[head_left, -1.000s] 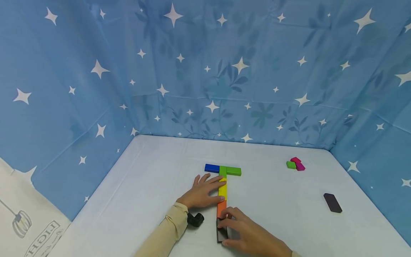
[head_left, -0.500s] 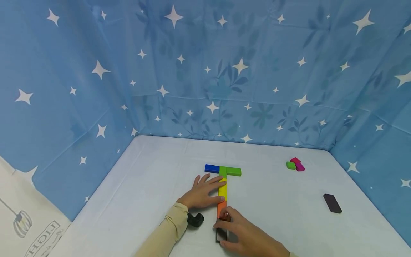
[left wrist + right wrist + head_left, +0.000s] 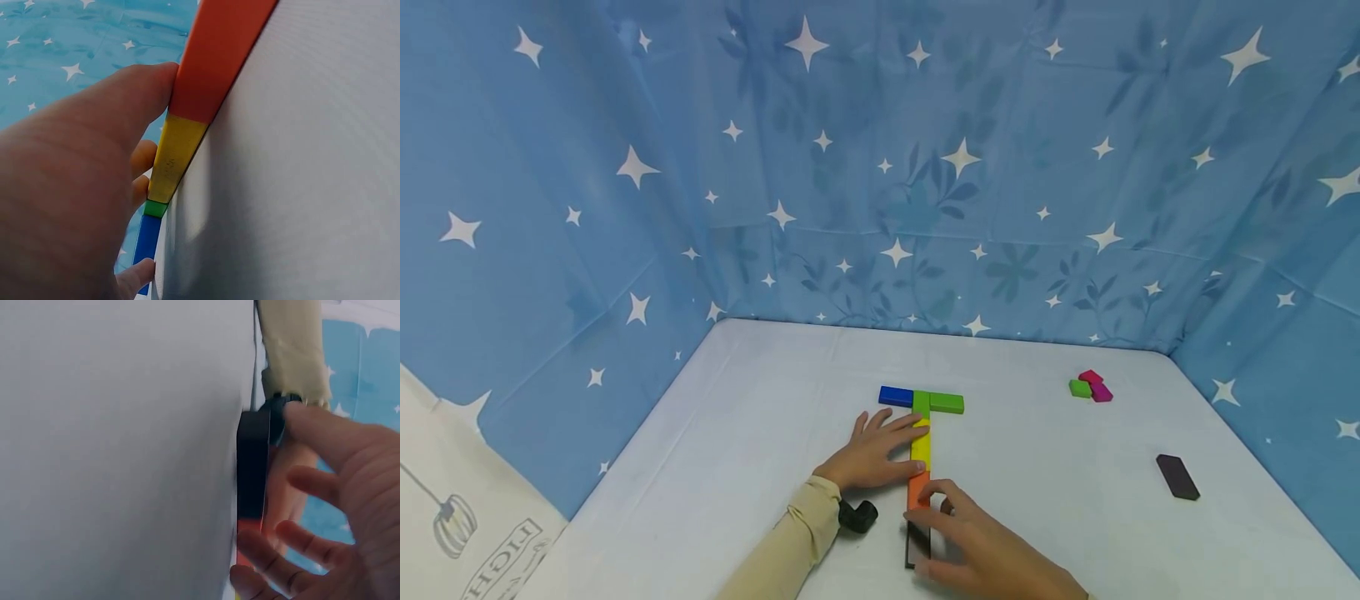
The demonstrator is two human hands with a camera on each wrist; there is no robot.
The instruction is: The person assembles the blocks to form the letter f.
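Note:
A row of blocks runs down the white table: a green block [image 3: 921, 401], a yellow block [image 3: 921, 455], an orange block [image 3: 915, 492] and a black block [image 3: 917, 546] at the near end. A blue block [image 3: 896, 397] and another green block [image 3: 947, 403] flank the row's far end. My left hand [image 3: 871, 457], fingers spread, rests over the yellow block, its thumb touching near the yellow-orange joint. Over the black block my right hand [image 3: 966, 533] hovers with loosely bent, parted fingers; in the right wrist view they stand off the black block [image 3: 253, 465].
Small pink, green and purple blocks [image 3: 1101, 392] lie grouped at the far right. A dark flat block [image 3: 1177, 477] lies nearer on the right. The black wrist camera [image 3: 858, 517] sits beneath my left wrist. A blue star-patterned curtain [image 3: 880, 167] borders the table.
My right fingers have loosened from the black block and risen slightly. The black block has shifted slightly into line with the orange one. My left hand has stayed in place.

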